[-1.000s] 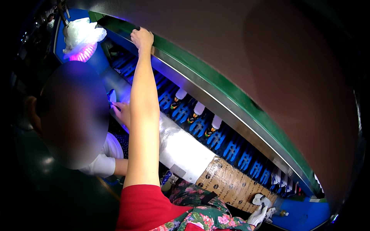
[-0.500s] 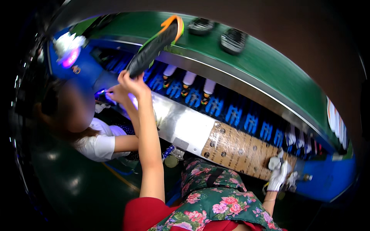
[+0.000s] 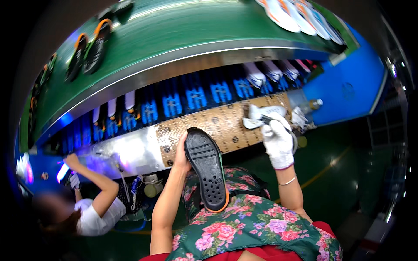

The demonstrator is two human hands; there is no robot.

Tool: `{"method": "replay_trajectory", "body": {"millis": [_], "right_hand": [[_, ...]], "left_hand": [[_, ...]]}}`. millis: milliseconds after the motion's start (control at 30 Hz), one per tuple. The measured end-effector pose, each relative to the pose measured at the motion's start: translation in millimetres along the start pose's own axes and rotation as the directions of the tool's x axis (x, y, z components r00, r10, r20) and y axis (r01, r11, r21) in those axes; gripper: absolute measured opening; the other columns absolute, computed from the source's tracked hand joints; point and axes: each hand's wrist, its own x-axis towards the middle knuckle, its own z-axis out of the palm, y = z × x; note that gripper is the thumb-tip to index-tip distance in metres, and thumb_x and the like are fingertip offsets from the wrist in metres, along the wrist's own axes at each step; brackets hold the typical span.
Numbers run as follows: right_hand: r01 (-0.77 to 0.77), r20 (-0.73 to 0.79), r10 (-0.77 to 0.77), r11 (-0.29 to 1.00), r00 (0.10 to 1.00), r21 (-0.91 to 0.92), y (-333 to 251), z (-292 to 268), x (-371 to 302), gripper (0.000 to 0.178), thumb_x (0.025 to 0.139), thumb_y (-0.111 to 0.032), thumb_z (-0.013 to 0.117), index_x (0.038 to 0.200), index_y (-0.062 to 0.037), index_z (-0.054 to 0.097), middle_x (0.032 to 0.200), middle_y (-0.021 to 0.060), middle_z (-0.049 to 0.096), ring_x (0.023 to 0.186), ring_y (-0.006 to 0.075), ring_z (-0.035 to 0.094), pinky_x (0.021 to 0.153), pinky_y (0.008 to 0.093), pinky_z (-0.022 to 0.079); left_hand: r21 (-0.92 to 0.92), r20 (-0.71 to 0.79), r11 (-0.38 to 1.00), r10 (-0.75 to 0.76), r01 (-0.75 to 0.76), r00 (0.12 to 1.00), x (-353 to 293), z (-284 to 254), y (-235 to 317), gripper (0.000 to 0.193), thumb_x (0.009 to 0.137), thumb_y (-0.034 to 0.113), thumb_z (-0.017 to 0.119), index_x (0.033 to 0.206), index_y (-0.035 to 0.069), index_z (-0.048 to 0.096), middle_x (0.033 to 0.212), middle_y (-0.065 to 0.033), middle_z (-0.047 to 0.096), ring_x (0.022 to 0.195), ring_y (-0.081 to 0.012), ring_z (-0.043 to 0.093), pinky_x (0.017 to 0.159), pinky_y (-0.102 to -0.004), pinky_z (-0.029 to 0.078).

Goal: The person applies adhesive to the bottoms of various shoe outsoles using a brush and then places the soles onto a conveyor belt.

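Note:
My bare left hand (image 3: 181,152) is closed on the edge of a black shoe sole (image 3: 205,167). The sole stands lengthwise in front of my apron, its holed, ridged face up and an orange rim at the lower end. My right hand (image 3: 278,144), in a white glove, is closed at the right end of the bench. A small dark piece shows at its fingertips, but I cannot make out what it is. Just beyond those fingers lies a crumpled white and grey item (image 3: 253,117) on the brown-covered bench top (image 3: 196,124).
Behind the bench runs a rack of blue holders (image 3: 172,104), some carrying white pieces. A green conveyor (image 3: 183,26) above bears black soles (image 3: 96,48) and white soles (image 3: 283,15). A co-worker (image 3: 98,213) sits at the left. A small bottle (image 3: 315,104) lies at the right end.
My left hand has brought the sole down from beside the conveyor to in front of my apron. My right hand has stayed by the white and grey item. The view has swung right.

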Motion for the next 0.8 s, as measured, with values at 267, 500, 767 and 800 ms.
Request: {"method": "replay_trajectory", "body": {"millis": [267, 500, 767, 800], "right_hand": [[0.020, 0.193, 0.031, 0.966, 0.981, -0.257, -18, 53, -18, 0.024, 0.085, 0.002, 0.069, 0.109, 0.0038, 0.068, 0.095, 0.0122, 0.072, 0.079, 0.0159, 0.069, 0.068, 0.0266, 0.056], [0.154, 0.207, -0.061, 0.870, 0.976, -0.468, -26, 74, -14, 0.017, 0.081, 0.002, 0.074, 0.098, 0.0015, 0.071, 0.097, 0.0066, 0.071, 0.079, 0.0101, 0.066, 0.070, 0.0248, 0.054], [0.480, 0.453, -0.212, 0.604, 0.866, -0.636, -11, 94, -9, 0.019, 0.078, 0.000, 0.076, 0.096, 0.0020, 0.072, 0.090, 0.0087, 0.072, 0.075, 0.0150, 0.068, 0.066, 0.0268, 0.054], [0.585, 0.532, -0.265, 0.517, 0.804, -0.625, -10, 94, -3, 0.019, 0.077, 0.000, 0.076, 0.095, 0.0015, 0.073, 0.090, 0.0092, 0.072, 0.076, 0.0166, 0.068, 0.067, 0.0280, 0.054]], "left_hand": [[-0.186, 0.477, 0.856, -0.350, 0.482, 0.806, -54, 52, -66, 0.109, 0.083, 0.088, 0.013, 0.149, 0.005, 0.035, 0.130, -0.0276, 0.056, 0.103, -0.0386, 0.065, 0.092, -0.0521, 0.052], [-0.205, 0.348, 0.921, -0.248, 0.331, 0.904, -33, 91, -34, 0.113, 0.079, 0.092, 0.014, 0.145, 0.004, 0.038, 0.128, -0.0211, 0.056, 0.108, -0.0410, 0.064, 0.094, -0.0548, 0.052], [-0.334, 0.321, 0.925, -0.067, 0.179, 0.945, -45, 106, -21, 0.109, 0.079, 0.091, 0.011, 0.129, 0.004, 0.053, 0.103, -0.0224, 0.068, 0.095, -0.0374, 0.068, 0.085, -0.0527, 0.055], [-0.392, 0.318, 0.899, -0.069, 0.198, 0.946, -46, 108, -22, 0.109, 0.079, 0.091, 0.011, 0.129, 0.004, 0.053, 0.104, -0.0232, 0.067, 0.095, -0.0376, 0.068, 0.085, -0.0525, 0.055]]}}
